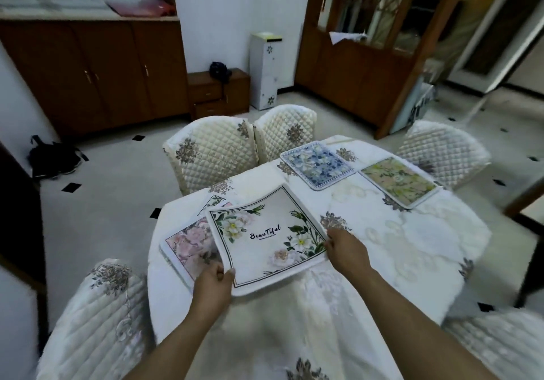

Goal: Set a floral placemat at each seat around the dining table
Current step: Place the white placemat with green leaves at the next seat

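Note:
A white placemat (265, 235) printed with white flowers and the word "Beautiful" is held slightly above the table. My left hand (213, 281) pinches its near left corner, and my right hand (344, 247) grips its right edge. Under it on the left lies a pink floral placemat (188, 247), with the corner of another mat (213, 201) showing behind. A blue floral placemat (316, 163) and a green-yellow floral placemat (399, 181) lie flat at the far side of the table (397, 247), which wears a white cloth.
Quilted cream chairs surround the table: two at the far left (212, 156), (287, 131), one at the far right (441, 151), one near left (97, 320), one near right (500, 347). A wooden cabinet (88, 73) and a low drawer unit (217, 92) stand behind.

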Tool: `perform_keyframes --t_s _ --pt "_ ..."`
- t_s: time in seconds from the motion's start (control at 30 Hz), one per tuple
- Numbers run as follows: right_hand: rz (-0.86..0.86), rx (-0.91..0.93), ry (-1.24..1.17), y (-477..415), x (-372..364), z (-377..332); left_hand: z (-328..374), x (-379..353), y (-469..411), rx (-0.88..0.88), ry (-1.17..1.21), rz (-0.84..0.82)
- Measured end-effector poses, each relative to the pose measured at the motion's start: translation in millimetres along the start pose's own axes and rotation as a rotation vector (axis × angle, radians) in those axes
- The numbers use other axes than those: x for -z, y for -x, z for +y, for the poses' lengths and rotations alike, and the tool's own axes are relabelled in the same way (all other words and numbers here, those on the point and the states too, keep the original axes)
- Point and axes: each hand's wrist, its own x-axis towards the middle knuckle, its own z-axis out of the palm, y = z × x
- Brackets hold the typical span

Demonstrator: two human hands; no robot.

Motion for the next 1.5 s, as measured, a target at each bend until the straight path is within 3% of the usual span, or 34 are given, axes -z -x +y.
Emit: perform_keyframes --t_s 0.23,0.53,0.93,1.5 --pt "0.03 0.018 0.051 22 44 97 63 -66 50 -0.18 -0.072 0.011" --pt "-0.042 0.115 0.036 10 83 258 116 -210 129 -0.127 -0.084 0.07" --pt "-0.077 0.178 0.022 1 91 324 132 -271 149 -0.087 -0.115 0.137" --pt "-0.328 0.374 -0.14 -50 -1 468 125 -442 177 0.278 -0.236 0.256"
